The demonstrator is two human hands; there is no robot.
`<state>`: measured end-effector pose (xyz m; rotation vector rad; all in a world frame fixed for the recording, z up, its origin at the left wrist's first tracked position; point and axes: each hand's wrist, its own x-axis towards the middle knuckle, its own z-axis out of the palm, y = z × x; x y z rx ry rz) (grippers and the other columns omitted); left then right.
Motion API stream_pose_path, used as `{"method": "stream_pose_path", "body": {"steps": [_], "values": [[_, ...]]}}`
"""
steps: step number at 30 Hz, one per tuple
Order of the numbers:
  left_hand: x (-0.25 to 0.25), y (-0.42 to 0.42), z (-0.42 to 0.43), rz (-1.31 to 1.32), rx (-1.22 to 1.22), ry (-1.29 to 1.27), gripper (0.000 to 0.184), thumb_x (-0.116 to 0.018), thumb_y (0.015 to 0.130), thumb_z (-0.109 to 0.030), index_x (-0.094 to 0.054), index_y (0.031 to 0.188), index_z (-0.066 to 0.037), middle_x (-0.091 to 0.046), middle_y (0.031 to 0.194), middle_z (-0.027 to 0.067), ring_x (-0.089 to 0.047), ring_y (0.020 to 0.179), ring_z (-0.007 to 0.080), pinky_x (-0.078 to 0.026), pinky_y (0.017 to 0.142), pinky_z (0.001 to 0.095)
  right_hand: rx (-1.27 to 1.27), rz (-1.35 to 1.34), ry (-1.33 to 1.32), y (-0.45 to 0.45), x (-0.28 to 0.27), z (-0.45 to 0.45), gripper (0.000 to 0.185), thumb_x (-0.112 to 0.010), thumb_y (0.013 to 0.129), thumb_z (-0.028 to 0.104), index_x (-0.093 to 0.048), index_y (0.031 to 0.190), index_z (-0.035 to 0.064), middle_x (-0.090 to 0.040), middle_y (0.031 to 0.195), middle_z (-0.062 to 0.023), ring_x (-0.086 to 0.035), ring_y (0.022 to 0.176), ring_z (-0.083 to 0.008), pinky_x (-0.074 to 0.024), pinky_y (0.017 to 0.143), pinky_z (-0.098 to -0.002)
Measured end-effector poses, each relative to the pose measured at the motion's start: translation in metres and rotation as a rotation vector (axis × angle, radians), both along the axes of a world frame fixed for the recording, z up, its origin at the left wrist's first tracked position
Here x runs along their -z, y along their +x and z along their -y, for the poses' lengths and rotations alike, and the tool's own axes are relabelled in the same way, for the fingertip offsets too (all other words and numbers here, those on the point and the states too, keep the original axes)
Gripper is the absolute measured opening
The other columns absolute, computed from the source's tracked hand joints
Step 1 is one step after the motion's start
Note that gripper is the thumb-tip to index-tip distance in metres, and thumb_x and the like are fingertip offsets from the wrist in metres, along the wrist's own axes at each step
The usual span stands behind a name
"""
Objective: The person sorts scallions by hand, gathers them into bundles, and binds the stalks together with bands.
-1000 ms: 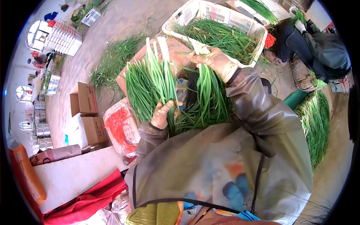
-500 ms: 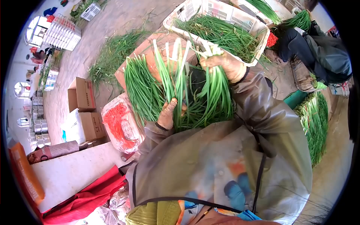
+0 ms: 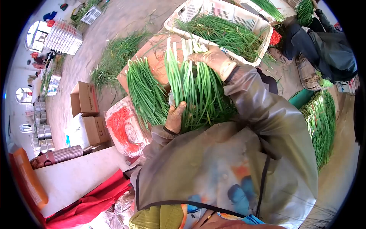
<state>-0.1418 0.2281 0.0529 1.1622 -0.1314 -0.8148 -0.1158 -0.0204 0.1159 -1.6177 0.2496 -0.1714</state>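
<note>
A fanned bunch of chives (image 3: 204, 82), white stem ends up and green leaves hanging down, is between my two hands. My right hand (image 3: 218, 62), in a tan glove, is closed on the right part of the bunch just below the white ends. My left hand (image 3: 176, 117), gloved too, is closed around the green leaves lower down at the left; some of its fingers are hidden behind them. To the left, a separate pile of chives (image 3: 146, 89) lies on a brown board (image 3: 154, 47) with its pale ends pointing away from me.
Beyond the board stands a white plastic crate (image 3: 263, 49) of chives. Loose leaves (image 3: 114, 57) litter the floor. Red ties (image 3: 122, 126) lie on a white sack at left, near cardboard boxes (image 3: 84, 99). A co-worker (image 3: 324, 53) sits at right, by a large chive bundle (image 3: 322, 126).
My right hand has moved left with its chives, closing the gap to those in my left hand. The white ends now stand side by side. The co-worker's arm at right has shifted.
</note>
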Motion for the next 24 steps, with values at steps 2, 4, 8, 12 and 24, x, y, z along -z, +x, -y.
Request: {"method": "stream_pose_path", "body": {"steps": [2, 4, 8, 12, 24], "values": [[-0.010, 0.001, -0.003, -0.014, 0.043, -0.005, 0.042, -0.054, 0.086, -0.036, -0.052, 0.113, -0.004, -0.062, 0.092, 0.0062, -0.058, 0.074, 0.0137, -0.047, 0.064, 0.0262, -0.022, 0.025, 0.084, 0.000, -0.001, 0.001, 0.038, -0.072, 0.072, 0.021, -0.061, 0.101, -0.0010, -0.065, 0.090, -0.0081, -0.059, 0.079, -0.0148, -0.0457, 0.073, -0.0267], [-0.016, 0.001, -0.006, -0.030, 0.071, -0.013, 0.050, -0.049, 0.087, -0.045, -0.053, 0.113, -0.002, -0.062, 0.094, 0.0064, -0.057, 0.075, 0.0140, -0.047, 0.067, 0.0267, -0.058, 0.036, 0.168, -0.005, -0.009, -0.002, 0.035, -0.070, 0.074, 0.015, -0.060, 0.103, -0.0012, -0.065, 0.090, -0.0074, -0.059, 0.080, -0.0137, -0.0470, 0.074, -0.0272], [-0.016, 0.004, -0.005, -0.012, 0.060, 0.039, 0.056, -0.046, 0.087, -0.049, -0.054, 0.111, 0.000, -0.062, 0.092, 0.0086, -0.059, 0.079, 0.0170, -0.049, 0.072, 0.0301, -0.112, -0.015, 0.292, -0.005, 0.002, 0.004, 0.032, -0.067, 0.074, 0.009, -0.060, 0.103, 0.0001, -0.064, 0.091, -0.0055, -0.059, 0.084, -0.0124, -0.0466, 0.075, -0.0253], [-0.019, 0.001, -0.002, -0.038, 0.082, 0.080, 0.052, -0.045, 0.088, -0.045, -0.053, 0.111, 0.001, -0.062, 0.094, 0.0115, -0.060, 0.083, 0.0205, -0.050, 0.075, 0.0333, -0.135, -0.171, -0.149, -0.005, -0.008, -0.003, 0.039, -0.069, 0.068, 0.024, -0.061, 0.098, 0.0000, -0.064, 0.080, -0.0093, -0.057, 0.073, -0.0185, -0.0444, 0.072, -0.0294], [-0.030, 0.047, 0.041, 0.067, -0.055, -0.154, 0.023, -0.063, 0.080, -0.015, -0.060, 0.099, -0.002, -0.060, 0.080, 0.0009, -0.054, 0.071, 0.0100, -0.043, 0.066, 0.0232, -0.255, -0.072, -0.214, -0.021, -0.003, -0.025, 0.029, -0.067, 0.072, 0.016, -0.060, 0.092, -0.0035, -0.062, 0.075, -0.0078, -0.057, 0.066, -0.0144, -0.0456, 0.065, -0.0269]]}}
